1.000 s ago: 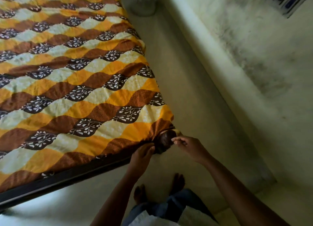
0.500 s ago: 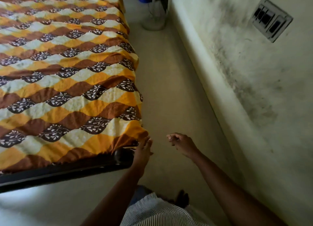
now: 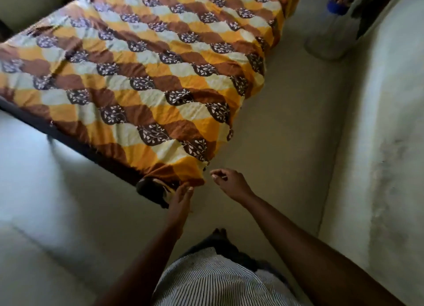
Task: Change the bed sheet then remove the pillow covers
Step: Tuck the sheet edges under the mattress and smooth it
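Left hand (image 3: 181, 196) straight-fingered at sheet (image 3: 160, 87) corner, as before — right hand (image 3: 230, 183) loosely curled, seemingly empty.

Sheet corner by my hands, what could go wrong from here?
The sheet is bunched at the corner of the dark frame, and only the left hand touches it, so it may slip loose. The right hand holds nothing, so a one-sided tug could skew the sheet.
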Tool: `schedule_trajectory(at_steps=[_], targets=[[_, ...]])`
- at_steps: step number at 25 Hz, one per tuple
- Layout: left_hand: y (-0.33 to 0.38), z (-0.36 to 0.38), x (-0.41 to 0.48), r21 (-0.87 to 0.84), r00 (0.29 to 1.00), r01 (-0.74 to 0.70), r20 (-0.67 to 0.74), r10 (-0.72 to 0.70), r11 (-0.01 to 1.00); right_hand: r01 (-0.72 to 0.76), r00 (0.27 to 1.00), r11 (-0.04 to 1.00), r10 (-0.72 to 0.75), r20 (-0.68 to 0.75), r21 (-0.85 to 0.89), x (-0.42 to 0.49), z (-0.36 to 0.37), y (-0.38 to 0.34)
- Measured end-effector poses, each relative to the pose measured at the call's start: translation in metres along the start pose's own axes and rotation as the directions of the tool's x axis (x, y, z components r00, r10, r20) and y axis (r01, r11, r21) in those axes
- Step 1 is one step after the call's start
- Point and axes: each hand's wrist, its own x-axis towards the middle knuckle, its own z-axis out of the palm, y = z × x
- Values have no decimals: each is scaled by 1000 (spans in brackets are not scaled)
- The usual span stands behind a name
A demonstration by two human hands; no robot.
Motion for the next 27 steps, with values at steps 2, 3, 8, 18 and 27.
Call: schedule_trajectory(at_steps=[2, 3, 8, 18, 27], targets=[[-6, 5, -12, -19, 985, 55, -164, -57, 998, 66, 995, 998, -65, 79, -14, 11, 1, -4], [-11, 6, -16, -43, 966, 76, -245, -84, 996, 89, 991, 996, -88, 104, -6, 14, 4, -6], [-33, 23, -39, -80, 788, 87, -605, -117, 993, 158, 959, 987, -163, 233, 40, 24, 29, 13], [-102, 38, 24, -95, 640, -39, -767, -48, 995, 429, 899, 902, -422, 121, -42, 79, 141, 87], [-198, 18, 121, 311, 418, -422, -767, 486, 852, 803, 534, 596, -709, -461, 14, 147, 252, 147]])
